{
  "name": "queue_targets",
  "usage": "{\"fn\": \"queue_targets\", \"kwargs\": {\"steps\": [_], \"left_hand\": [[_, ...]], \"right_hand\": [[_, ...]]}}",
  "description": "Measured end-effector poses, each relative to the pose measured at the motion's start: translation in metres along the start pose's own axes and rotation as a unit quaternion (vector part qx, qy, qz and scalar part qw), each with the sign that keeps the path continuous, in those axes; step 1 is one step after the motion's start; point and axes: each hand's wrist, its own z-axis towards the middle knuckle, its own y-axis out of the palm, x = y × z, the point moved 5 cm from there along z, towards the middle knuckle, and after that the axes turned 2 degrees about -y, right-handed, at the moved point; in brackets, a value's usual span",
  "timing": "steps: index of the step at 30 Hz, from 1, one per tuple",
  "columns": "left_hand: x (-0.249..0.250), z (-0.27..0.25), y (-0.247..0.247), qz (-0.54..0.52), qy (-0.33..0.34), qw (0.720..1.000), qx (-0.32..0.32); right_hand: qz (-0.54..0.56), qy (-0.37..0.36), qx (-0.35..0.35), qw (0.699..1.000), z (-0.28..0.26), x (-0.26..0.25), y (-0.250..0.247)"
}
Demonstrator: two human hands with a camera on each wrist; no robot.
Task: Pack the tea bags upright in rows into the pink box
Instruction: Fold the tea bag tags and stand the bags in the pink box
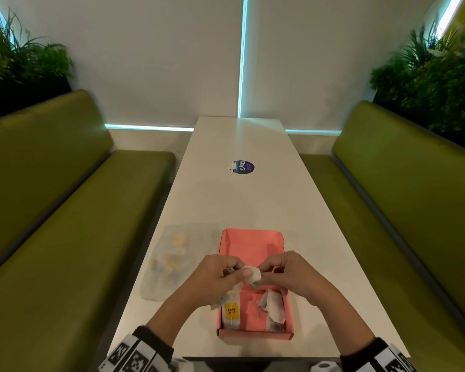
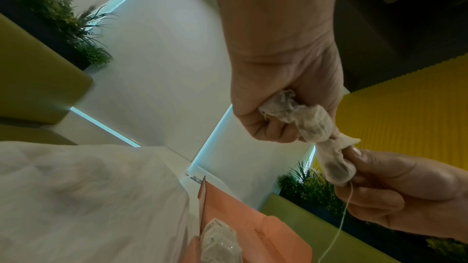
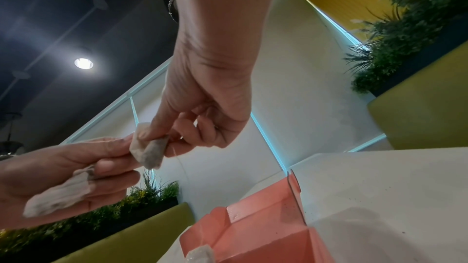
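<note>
- Two hands work over the pink box [image 1: 253, 248], in the lower middle of the head view.
- The left hand [image 1: 215, 277] has its fingers curled round a crumpled tea bag [image 2: 301, 115]; in the left wrist view this bag bulges out of the fist at centre right.
- The right hand [image 1: 287, 272] pinches a second tea bag [image 1: 252, 275] between thumb and fingers. The left thumb and forefinger pinch that same bag from the other side, so both hands meet on it.
- A thin string [image 2: 341, 217] hangs down from the pinched bag, at the lower right of the left wrist view.
- That makes two tea bags in the hands, both held above the box and not yet in it.
- The pink box lies open on the white table [image 1: 239, 205], its lid flap laid back toward the upper part of the frame.
- Inside the box, at its left wall, one tea bag with a yellow tag [image 1: 232, 311] lies along the wall.
- At the right wall a small cluster of tea bags [image 1: 273, 307] leans together; I count about two, but the exact number cannot be told.
- To the left of the box, one clear plastic bag [image 1: 177, 261] lies flat on the table with more tea bags blurred inside; their count cannot be told.
- One round dark sticker [image 1: 243, 167] sits on the table, in the middle of the head view.
- Two green benches flank the table: one on the left [image 1: 65, 210], one on the right [image 1: 403, 205].
</note>
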Motion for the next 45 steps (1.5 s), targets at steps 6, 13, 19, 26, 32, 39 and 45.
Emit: {"fn": "queue_targets", "kwargs": {"steps": [6, 13, 19, 26, 32, 39, 45], "left_hand": [[-0.004, 0.0, -0.003, 0.002, -0.015, 1.0, 0.011], [-0.01, 0.0, -0.001, 0.05, -0.035, 0.998, 0.008], [-0.015, 0.004, 0.001, 0.08, -0.045, 0.995, 0.047], [-0.013, 0.001, -0.006, 0.035, -0.051, 0.988, 0.14], [-0.009, -0.002, -0.006, -0.101, -0.085, 0.985, 0.113], [-0.007, -0.007, 0.0, -0.124, -0.104, 0.986, 0.051], [-0.006, -0.008, 0.005, -0.098, -0.105, 0.99, 0.009]], "right_hand": [[0.027, 0.001, 0.037, 0.999, 0.001, 0.007, -0.006], [0.119, -0.003, 0.069, 0.99, 0.001, 0.002, -0.014], [0.133, 0.012, 0.038, 0.99, -0.003, -0.009, -0.002], [0.093, 0.063, -0.084, 0.99, -0.013, 0.003, 0.032], [0.052, 0.109, -0.118, 0.986, -0.014, 0.021, 0.045], [0.036, 0.116, -0.081, 0.989, -0.004, 0.027, 0.036], [0.004, 0.079, -0.066, 0.995, 0.005, 0.014, 0.03]]}}
